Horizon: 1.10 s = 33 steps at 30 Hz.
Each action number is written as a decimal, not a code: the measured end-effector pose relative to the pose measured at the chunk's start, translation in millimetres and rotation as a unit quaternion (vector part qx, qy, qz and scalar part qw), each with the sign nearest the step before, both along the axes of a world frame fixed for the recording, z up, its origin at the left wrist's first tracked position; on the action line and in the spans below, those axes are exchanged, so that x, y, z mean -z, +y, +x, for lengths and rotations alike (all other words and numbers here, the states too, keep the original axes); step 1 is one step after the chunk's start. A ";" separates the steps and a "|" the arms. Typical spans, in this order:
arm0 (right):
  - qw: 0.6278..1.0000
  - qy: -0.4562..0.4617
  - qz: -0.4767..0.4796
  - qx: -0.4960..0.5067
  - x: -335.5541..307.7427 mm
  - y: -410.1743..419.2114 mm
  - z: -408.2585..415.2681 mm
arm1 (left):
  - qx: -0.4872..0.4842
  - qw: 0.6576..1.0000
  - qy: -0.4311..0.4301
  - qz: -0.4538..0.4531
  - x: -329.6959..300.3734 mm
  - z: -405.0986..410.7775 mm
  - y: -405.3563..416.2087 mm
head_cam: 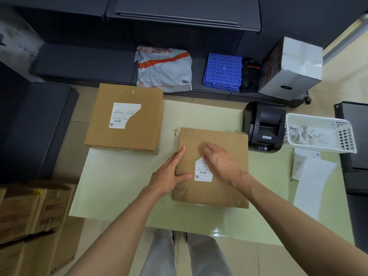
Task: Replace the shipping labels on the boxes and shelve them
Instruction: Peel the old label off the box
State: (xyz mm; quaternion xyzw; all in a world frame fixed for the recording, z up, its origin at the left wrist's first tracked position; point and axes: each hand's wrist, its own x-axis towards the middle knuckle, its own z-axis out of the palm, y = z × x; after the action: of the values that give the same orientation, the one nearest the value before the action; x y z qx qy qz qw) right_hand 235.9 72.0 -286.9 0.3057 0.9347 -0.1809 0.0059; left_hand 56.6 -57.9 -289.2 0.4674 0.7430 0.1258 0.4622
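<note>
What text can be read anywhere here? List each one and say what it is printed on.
Nothing reads clearly enough to quote.
Label on the small box: print, barcode and QR code, too small; partly under the right hand.
Torn label on the large box: too small.
Courier bag: red characters, blurred.
Printer: front badge, blurred.
Loose sheets: unreadable.

Matt cardboard box [223,188], paper label [203,173], glossy tabletop [119,176]

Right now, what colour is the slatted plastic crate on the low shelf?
Blue: the plastic crate shows best in the head view, between a white mailer bag and a black bag.
</note>
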 end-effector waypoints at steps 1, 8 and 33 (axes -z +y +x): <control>1.000 0.000 -0.017 0.014 -1.1 0.2 0.2 | 0.001 1.000 0.002 -0.001 -0.3 0.6 0.0; 0.999 0.002 -0.046 0.018 -1.4 -1.7 -5.6 | -0.001 1.000 -0.005 -0.003 0.2 1.8 -1.0; 0.989 0.073 -0.072 0.110 -1.5 -37.9 33.1 | 0.003 0.999 0.051 -0.002 2.6 3.9 -0.6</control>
State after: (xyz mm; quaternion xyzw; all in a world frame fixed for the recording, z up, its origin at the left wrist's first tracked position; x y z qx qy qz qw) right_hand 269.0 34.2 -285.4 0.3918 0.8777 -0.2690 -0.0608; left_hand 60.4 -58.5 -291.8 0.4749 0.7644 0.0989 0.4247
